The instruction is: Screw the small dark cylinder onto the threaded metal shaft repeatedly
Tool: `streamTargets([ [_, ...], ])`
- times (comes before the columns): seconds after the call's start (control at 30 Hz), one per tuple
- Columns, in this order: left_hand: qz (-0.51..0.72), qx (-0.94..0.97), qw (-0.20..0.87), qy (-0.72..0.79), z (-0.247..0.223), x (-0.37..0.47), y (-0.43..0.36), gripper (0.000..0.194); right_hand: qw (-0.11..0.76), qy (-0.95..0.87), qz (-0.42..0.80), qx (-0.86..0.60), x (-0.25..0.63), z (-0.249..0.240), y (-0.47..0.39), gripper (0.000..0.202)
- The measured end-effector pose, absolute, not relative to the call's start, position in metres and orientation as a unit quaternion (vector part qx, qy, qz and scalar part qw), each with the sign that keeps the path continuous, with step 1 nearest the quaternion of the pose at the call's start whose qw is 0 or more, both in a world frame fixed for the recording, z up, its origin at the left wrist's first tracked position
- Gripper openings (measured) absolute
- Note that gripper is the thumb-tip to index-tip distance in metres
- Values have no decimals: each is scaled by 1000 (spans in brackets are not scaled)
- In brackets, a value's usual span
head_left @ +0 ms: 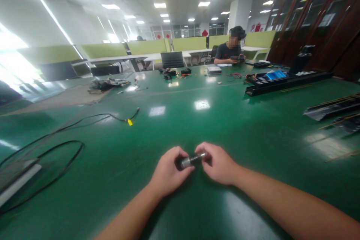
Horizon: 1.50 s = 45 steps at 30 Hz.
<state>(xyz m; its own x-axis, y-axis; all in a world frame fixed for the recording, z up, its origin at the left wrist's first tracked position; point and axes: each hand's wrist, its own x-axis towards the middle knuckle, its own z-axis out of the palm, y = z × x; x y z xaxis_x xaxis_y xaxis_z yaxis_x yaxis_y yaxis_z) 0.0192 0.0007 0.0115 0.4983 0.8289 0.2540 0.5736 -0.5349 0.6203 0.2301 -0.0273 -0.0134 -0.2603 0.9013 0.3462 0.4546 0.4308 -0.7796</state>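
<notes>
My left hand (170, 170) and right hand (221, 163) are close together over the green tabletop (174, 135), toward its near edge and roughly midway between its sides. Between them is a small tube (187, 162), silver and thicker at its left end, narrower toward the right. My left thumb and fingers grasp the thick end; my right fingertips pinch the thin one. I cannot tell whether the tube touches the tabletop.

At the left edge lies a pale-sided slab (21, 182), with a black cable (66, 129) curving beyond it and a yellow tag (129, 122) near the cable's tip. By the right edge are dark rails (332, 108). Toward the far right corner lies a long black channel (284, 85) holding a blue piece (276, 75). Near the far edge are loose parts (168, 72) and a white box (214, 70). There, right of centre, sits a person (226, 51) holding something dark. Green partitions (189, 43) stand behind.
</notes>
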Motion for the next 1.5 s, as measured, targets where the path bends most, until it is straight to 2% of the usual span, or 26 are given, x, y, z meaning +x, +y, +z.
streamTargets([
  [0.77, 257, 858, 253, 366, 8, 21, -4, 22, 370, -763, 294, -441, 230, -10, -33, 15],
  [1.5, 255, 869, 232, 356, 6, 22, -5, 20, 349, -756, 307, -460, 231, -13, -31, 11],
])
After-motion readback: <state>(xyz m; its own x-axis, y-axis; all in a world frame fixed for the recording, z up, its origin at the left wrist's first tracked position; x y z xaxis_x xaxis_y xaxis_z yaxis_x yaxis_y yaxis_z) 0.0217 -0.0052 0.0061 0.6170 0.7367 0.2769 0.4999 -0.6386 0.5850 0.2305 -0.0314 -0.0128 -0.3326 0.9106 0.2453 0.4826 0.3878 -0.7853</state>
